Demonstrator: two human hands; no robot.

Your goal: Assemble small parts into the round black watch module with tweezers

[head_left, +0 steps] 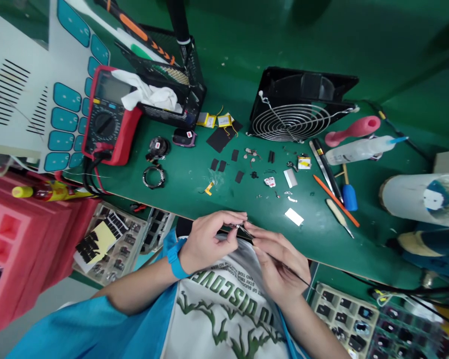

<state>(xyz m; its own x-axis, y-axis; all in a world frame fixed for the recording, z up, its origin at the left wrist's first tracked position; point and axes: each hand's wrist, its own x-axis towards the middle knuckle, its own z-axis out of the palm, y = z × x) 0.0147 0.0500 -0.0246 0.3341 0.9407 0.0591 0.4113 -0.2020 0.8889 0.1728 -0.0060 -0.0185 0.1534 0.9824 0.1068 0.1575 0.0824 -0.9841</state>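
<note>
Just over the table's front edge, my left hand (214, 232) pinches a tiny metallic part (238, 227) between thumb and fingertips. What kind of part it is, I cannot make out. My right hand (280, 262) grips a slim dark tool (297, 275) that looks like tweezers, its tip at the part. Loose pieces lie beyond my hands: a small orange flex cable (209, 188), black pads (239, 176), a white rectangular piece (294, 216) and a grey block (290, 178). Further left are a black ring-shaped casing (153, 177) and a round dark module (159, 147).
A red multimeter (107, 119) and a black mesh holder (172, 85) stand at left. At the back is a fan with a wire guard (290, 122). An orange stick (336, 200), a blue-handled tool (348, 196) and a bottle (361, 150) lie right. Parts trays (346, 316) sit below the table.
</note>
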